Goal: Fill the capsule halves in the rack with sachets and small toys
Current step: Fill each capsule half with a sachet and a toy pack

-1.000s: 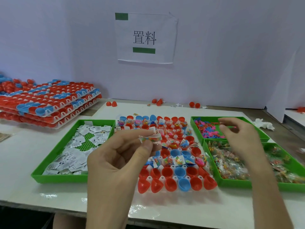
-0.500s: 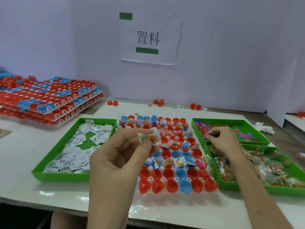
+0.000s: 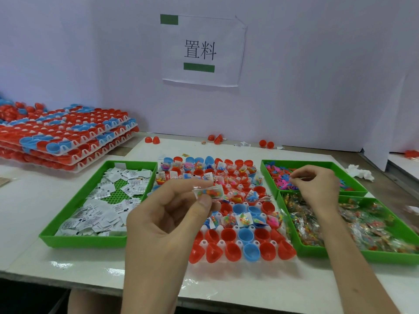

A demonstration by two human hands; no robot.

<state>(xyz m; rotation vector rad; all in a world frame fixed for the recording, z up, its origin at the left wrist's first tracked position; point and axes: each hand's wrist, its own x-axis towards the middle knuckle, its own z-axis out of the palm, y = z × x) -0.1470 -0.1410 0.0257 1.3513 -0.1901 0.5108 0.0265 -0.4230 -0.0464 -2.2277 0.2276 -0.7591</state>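
Observation:
A white rack (image 3: 235, 243) of red and blue capsule halves lies in front of me. Its far rows hold sachets and toys; the two nearest rows are bare cups. My left hand (image 3: 167, 218) is raised over the rack's left side and pinches a clear sachet of coloured beads (image 3: 209, 192) between thumb and fingers. My right hand (image 3: 315, 186) hovers over the green tray of small pink and blue toys (image 3: 353, 180), fingertips pinched together on something thin that I cannot make out.
A green tray of white paper sachets (image 3: 74, 236) sits left of the rack. A green tray of clear bead sachets (image 3: 385, 257) sits at the right front. Stacked racks of capsule halves (image 3: 65, 139) stand at the back left. Loose red halves (image 3: 152, 140) lie by the wall.
My right hand dipped into the toy tray, then rose a little with its fingertips pinched. My left hand kept the bead sachet raised in about the same place.

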